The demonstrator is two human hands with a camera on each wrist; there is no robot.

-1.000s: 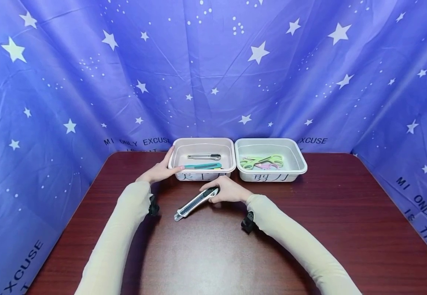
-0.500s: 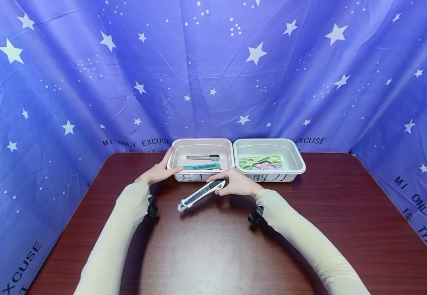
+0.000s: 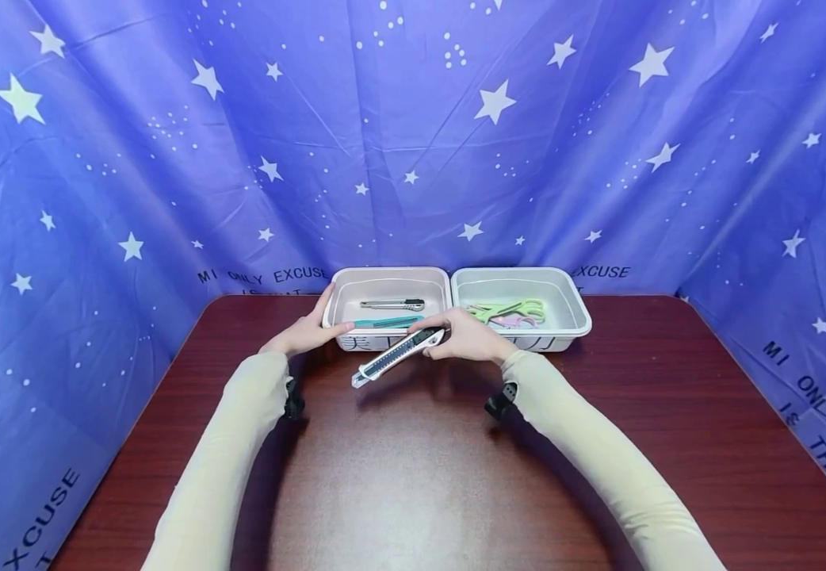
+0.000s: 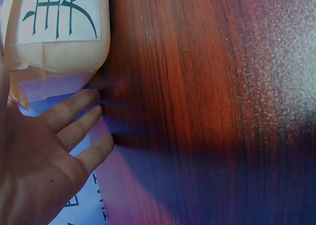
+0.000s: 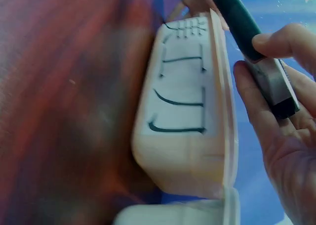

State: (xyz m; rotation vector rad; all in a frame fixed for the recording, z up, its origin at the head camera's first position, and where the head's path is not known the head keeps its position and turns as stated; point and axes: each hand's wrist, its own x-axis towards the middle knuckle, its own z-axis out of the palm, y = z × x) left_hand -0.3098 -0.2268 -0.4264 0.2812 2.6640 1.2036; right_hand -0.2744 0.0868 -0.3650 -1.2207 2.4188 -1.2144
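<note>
My right hand (image 3: 470, 335) pinches the rear end of a large white-and-black utility knife (image 3: 397, 354), seen also as a dark-backed utility knife (image 5: 242, 29) in the right wrist view. The knife slants down toward the left, its tip over the table in front of the pinkish plastic box (image 3: 391, 274). My left hand (image 3: 302, 331) spans that box's left front corner, thumb at the front rim; several of its fingers (image 4: 76, 106) stretch out straight below the box in the left wrist view. Inside lie a small silver utility knife (image 3: 393, 304) and a teal utility knife (image 3: 384, 323), partly hidden by my right hand.
Close beside it on the right stands a pale greenish-white plastic box (image 3: 580, 317) with green scissors (image 3: 523, 308) and pink scissors (image 3: 520, 322). Both boxes bear paper labels and sit along the back edge of the dark-red wooden table (image 3: 384, 476). A blue star-patterned curtain (image 3: 413, 127) hangs behind.
My right hand has raised the utility knife and carried it up and to the right, nearer the boxes' front rims. The left hand has stayed at its box corner.
</note>
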